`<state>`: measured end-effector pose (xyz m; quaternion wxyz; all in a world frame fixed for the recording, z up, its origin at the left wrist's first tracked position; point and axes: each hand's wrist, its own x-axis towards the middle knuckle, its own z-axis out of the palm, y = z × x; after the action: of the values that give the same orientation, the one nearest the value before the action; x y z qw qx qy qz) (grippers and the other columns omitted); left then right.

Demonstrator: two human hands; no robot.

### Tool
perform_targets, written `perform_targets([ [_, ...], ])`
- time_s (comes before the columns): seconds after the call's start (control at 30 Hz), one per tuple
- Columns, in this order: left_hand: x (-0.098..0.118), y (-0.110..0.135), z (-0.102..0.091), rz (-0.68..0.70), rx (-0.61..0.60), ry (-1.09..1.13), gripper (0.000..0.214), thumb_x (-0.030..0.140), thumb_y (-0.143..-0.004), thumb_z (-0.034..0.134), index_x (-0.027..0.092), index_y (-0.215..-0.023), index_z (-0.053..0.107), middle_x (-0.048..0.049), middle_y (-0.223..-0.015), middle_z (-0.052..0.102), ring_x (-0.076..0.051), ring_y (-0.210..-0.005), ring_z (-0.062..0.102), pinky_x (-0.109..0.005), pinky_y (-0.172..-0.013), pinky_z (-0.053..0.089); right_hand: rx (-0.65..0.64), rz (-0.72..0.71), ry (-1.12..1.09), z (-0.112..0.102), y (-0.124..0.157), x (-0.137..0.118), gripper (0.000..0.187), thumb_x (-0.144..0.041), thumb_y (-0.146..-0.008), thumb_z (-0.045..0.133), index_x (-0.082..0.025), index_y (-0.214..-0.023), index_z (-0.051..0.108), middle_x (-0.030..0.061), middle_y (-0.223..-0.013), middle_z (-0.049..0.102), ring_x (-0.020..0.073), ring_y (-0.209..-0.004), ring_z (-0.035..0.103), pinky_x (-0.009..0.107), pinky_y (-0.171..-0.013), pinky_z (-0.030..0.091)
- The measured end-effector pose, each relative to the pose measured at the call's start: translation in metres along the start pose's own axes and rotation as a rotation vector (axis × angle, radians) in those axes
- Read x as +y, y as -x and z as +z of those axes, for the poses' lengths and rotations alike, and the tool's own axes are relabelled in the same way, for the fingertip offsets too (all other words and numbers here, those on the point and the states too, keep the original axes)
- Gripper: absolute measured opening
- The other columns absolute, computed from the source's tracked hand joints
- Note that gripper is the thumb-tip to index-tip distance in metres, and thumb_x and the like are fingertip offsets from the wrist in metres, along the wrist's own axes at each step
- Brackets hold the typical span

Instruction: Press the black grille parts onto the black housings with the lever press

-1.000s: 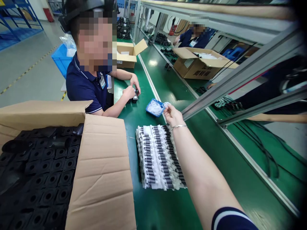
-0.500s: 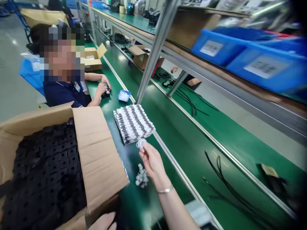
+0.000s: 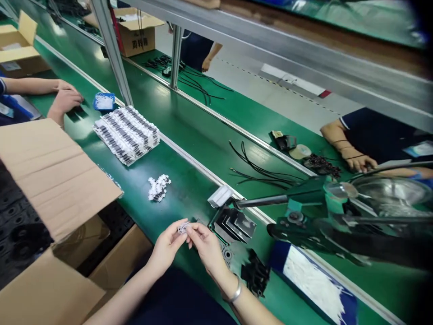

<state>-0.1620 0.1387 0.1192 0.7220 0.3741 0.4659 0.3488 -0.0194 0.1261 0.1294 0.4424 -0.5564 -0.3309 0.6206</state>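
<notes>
Close to my body, a small bundle of thin whitish rings is pinched between the fingertips of both hands. My left hand grips it from the left, and my right hand, with a silver bangle on the wrist, from the right. Just beyond my right hand stand several dark flat plates in a row. A loose heap of small white and dark parts lies farther forward on the green bench. Behind it sits a neat stack of white-and-black parts.
Left stands an open cardboard box of black parts. A dark green press-like machine juts in at right, above a blue bin of white strips. Black parts lie nearby. Co-workers' hands show at left and across the bench.
My view has swung to the right. My right hand has come back from near the stack with the rings, and my left hand has left the box edge to meet it.
</notes>
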Motion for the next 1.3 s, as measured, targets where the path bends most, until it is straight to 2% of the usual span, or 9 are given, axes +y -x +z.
perform_targets([
  [0.17, -0.035, -0.002, 0.014, -0.029, 0.036, 0.055, 0.05, 0.046, -0.081, 0.077, 0.019, -0.123, 0.067, -0.0093, -0.12, 0.072, -0.027, -0.112, 0.064, -0.039, -0.103, 0.048, 0.009, -0.154, 0.182, -0.033, 0.004, 0.023, 0.037, -0.057, -0.088, 0.062, -0.023, -0.085, 0.074, 0.0023, -0.076, 0.058, 0.0126, -0.055, 0.054, 0.028, -0.055, 0.048],
  [0.33, -0.063, -0.01, 0.02, 0.022, -0.004, 0.111, 0.058, 0.042, -0.077, 0.081, 0.022, -0.129, 0.064, -0.0079, -0.127, 0.069, -0.027, -0.122, 0.061, -0.038, -0.107, 0.047, 0.006, -0.306, 0.343, -0.049, 0.006, 0.048, 0.032, -0.052, -0.091, 0.06, -0.023, -0.088, 0.075, 0.0053, -0.088, 0.062, 0.0125, -0.058, 0.058, 0.027, -0.052, 0.049],
  [0.43, -0.082, -0.007, 0.019, 0.088, -0.025, 0.127, 0.055, 0.045, -0.076, 0.081, 0.021, -0.124, 0.067, -0.0085, -0.126, 0.07, -0.028, -0.121, 0.062, -0.039, -0.105, 0.05, 0.03, -0.319, 0.29, -0.051, 0.014, 0.066, 0.032, -0.053, -0.087, 0.065, -0.022, -0.096, 0.07, 0.0011, -0.074, 0.063, 0.0126, -0.055, 0.058, 0.025, -0.05, 0.047],
  [0.53, -0.099, 0.006, 0.013, 0.097, -0.023, 0.149, 0.054, 0.046, -0.073, 0.084, 0.018, -0.117, 0.07, -0.0094, -0.119, 0.073, -0.028, -0.113, 0.066, -0.041, -0.102, 0.053, 0.062, -0.314, 0.239, -0.046, 0.028, 0.085, 0.035, -0.056, -0.086, 0.064, -0.021, -0.089, 0.063, -0.0033, -0.058, 0.059, 0.0114, -0.048, 0.054, 0.022, -0.047, 0.044],
  [0.73, -0.113, 0.036, 0.006, 0.083, -0.066, 0.201, 0.05, 0.043, -0.069, 0.088, 0.019, -0.11, 0.072, -0.0081, -0.111, 0.074, -0.022, -0.103, 0.069, -0.037, -0.097, 0.055, 0.137, -0.395, 0.36, -0.037, 0.057, 0.107, 0.029, -0.05, -0.09, 0.061, -0.022, -0.082, 0.064, -0.0026, -0.059, 0.06, 0.0113, -0.046, 0.052, 0.023, -0.048, 0.04],
  [0.87, -0.112, 0.044, 0.009, 0.099, -0.093, 0.14, 0.046, 0.047, -0.07, 0.086, 0.017, -0.102, 0.073, -0.0086, -0.103, 0.074, -0.022, -0.096, 0.069, -0.034, -0.087, 0.058, 0.178, -0.495, 0.424, -0.04, 0.065, 0.105, 0.026, -0.044, -0.089, 0.063, -0.022, -0.077, 0.065, 0.001, -0.076, 0.063, 0.0122, -0.054, 0.056, 0.026, -0.055, 0.043],
  [1.03, -0.112, 0.037, 0.014, 0.084, -0.091, 0.089, 0.048, 0.048, -0.07, 0.086, 0.016, -0.104, 0.073, -0.0084, -0.1, 0.075, -0.022, -0.093, 0.071, -0.031, -0.083, 0.058, 0.239, -0.677, 0.566, -0.054, 0.059, 0.089, 0.028, -0.042, -0.094, 0.056, -0.022, -0.074, 0.06, 0.0024, -0.08, 0.063, 0.0149, -0.064, 0.056, 0.028, -0.061, 0.046],
  [1.13, -0.11, 0.029, 0.014, 0.092, -0.052, 0.077, 0.049, 0.046, -0.067, 0.089, 0.016, -0.102, 0.073, -0.007, -0.097, 0.075, -0.022, -0.09, 0.073, -0.032, -0.083, 0.059, 0.285, -0.7, 0.632, -0.067, 0.04, 0.074, 0.027, -0.039, -0.096, 0.053, -0.022, -0.075, 0.058, 0.0029, -0.081, 0.062, 0.0168, -0.072, 0.057, 0.029, -0.067, 0.047],
  [1.3, -0.097, 0.016, 0.002, 0.173, -0.016, 0.019, 0.052, 0.047, -0.068, 0.088, 0.015, -0.105, 0.072, -0.0079, -0.098, 0.076, -0.025, -0.093, 0.074, -0.034, -0.087, 0.059, 0.27, -0.661, 0.804, -0.081, -0.009, 0.058, 0.018, -0.022, -0.09, 0.062, -0.02, -0.072, 0.059, 0.0034, -0.08, 0.062, 0.0198, -0.082, 0.059, 0.035, -0.083, 0.046],
])
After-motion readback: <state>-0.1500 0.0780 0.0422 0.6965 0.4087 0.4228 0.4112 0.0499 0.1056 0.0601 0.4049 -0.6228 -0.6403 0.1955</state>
